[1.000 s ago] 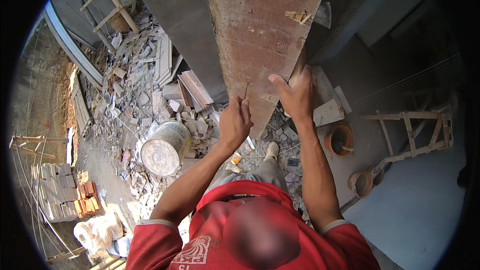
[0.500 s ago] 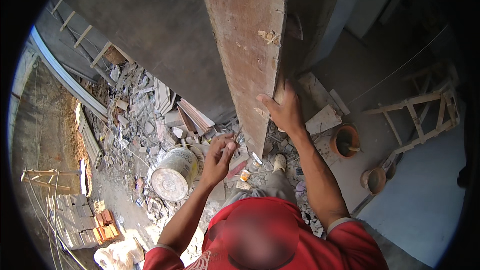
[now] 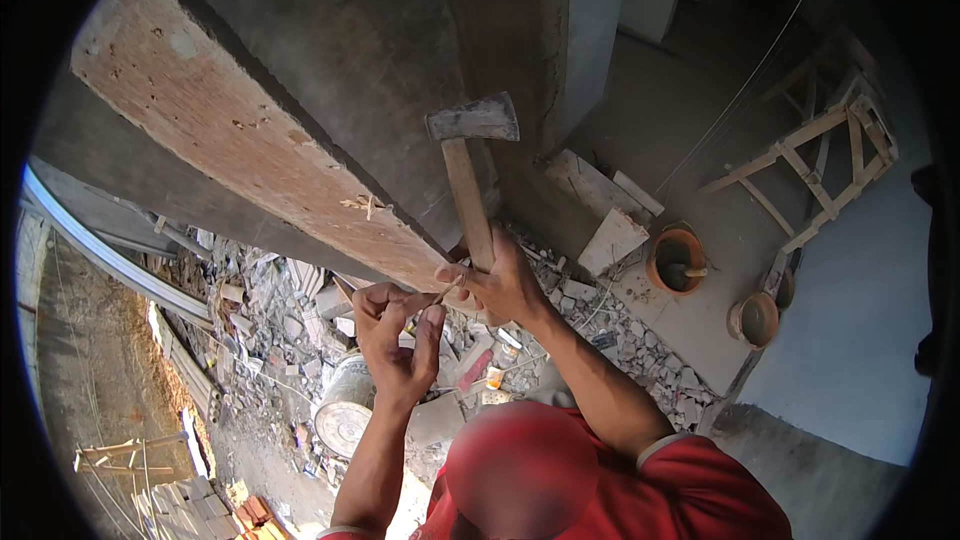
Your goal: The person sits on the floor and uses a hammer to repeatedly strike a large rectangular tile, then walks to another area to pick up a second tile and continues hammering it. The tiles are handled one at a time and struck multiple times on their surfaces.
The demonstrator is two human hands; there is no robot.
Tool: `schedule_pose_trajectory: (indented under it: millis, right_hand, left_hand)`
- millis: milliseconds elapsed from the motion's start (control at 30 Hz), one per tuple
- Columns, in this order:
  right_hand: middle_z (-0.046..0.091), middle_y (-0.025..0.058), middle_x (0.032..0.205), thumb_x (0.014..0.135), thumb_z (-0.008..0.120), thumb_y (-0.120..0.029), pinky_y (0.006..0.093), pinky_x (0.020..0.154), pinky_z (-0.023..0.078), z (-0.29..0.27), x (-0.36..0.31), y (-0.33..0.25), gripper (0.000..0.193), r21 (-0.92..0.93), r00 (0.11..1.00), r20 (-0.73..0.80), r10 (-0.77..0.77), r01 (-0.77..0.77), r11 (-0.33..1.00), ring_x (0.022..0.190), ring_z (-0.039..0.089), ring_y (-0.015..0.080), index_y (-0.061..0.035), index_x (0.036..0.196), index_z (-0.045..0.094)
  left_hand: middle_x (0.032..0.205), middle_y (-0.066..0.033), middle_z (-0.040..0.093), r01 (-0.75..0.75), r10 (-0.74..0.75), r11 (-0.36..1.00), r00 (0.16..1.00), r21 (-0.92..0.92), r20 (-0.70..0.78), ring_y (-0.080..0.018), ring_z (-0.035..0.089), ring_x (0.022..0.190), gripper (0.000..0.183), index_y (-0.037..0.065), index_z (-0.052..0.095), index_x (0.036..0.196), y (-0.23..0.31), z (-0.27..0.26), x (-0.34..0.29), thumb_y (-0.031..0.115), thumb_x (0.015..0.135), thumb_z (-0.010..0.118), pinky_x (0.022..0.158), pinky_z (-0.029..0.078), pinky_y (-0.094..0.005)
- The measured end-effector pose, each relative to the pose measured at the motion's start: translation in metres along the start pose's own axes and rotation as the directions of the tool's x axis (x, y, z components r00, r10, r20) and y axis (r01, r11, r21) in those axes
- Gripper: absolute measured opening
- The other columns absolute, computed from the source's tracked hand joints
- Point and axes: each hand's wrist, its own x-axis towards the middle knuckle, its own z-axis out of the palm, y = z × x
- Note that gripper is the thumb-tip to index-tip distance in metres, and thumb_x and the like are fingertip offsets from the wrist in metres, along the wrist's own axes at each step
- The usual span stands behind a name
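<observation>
At centre frame, the right hand [image 3: 503, 285] is clenched around a hammer [image 3: 468, 180] handle, head up — the left hand [image 3: 397, 340] pinches a thin nail [image 3: 447, 289] beside it, below the long wooden plank [image 3: 250, 155].

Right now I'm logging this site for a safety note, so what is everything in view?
wooden plank: one, reddish brown, slanting from upper left down to the hands
hammer: one, grey head on a wooden handle, upright at centre
nail: one, thin, between the two hands, hard to make out
round drum: one, grey, in the rubble below the left hand
rubble: many grey broken pieces, lower left ground
clay pots: two, orange, on the floor at right
wooden frame: one, pale, far right
left hand: fingers pinched at the nail
right hand: gripping the hammer handle
</observation>
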Motion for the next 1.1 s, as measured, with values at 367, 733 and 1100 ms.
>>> schedule_pose_trajectory:
  millis: [367, 733, 1100]
  right_hand:
    - [0.066, 0.0130, 0.104, 0.082, 0.083, -0.033, 0.0317, 0.065, 0.055, -0.027, -0.017, -0.012, 0.066, 0.092, 0.954, 0.251, -0.161, 0.142, 0.986, 0.077, 0.067, 0.0194, 0.0032, 0.120, 0.044]
    - [0.062, 0.0092, 0.082, 0.093, 0.070, -0.033, 0.0310, 0.055, 0.049, -0.030, -0.041, -0.008, 0.043, 0.079, 0.974, 0.227, -0.012, -0.006, 0.997, 0.068, 0.064, 0.0135, -0.0002, 0.109, 0.049]
    - [0.062, 0.0086, 0.076, 0.093, 0.070, -0.019, 0.0277, 0.038, 0.045, -0.028, -0.052, -0.017, 0.034, 0.434, 0.917, 0.348, 0.196, -0.343, 0.833, 0.047, 0.059, 0.0135, -0.0042, 0.108, 0.043]
  left_hand:
    - [0.083, -0.0102, 0.055, 0.230, -0.220, 0.973, 0.948, -0.018, 0.229, -0.0243, 0.054, 0.080, 0.011, 0.002, 0.070, 0.090, 0.004, 0.005, -0.017, 0.005, 0.081, 0.075, 0.074, 0.045, -0.0349]
    - [0.091, -0.0116, 0.066, 0.087, -0.116, 0.984, 0.977, 0.158, 0.179, -0.0304, 0.053, 0.094, 0.012, 0.005, 0.067, 0.093, 0.027, 0.033, -0.033, 0.003, 0.083, 0.072, 0.088, 0.040, -0.0425]
    - [0.145, -0.0222, 0.046, 0.168, -0.197, 0.972, 0.964, -0.166, -0.177, -0.0317, 0.053, 0.127, 0.055, 0.002, 0.048, 0.139, -0.075, -0.028, -0.025, 0.040, 0.100, 0.051, 0.115, 0.033, -0.0454]
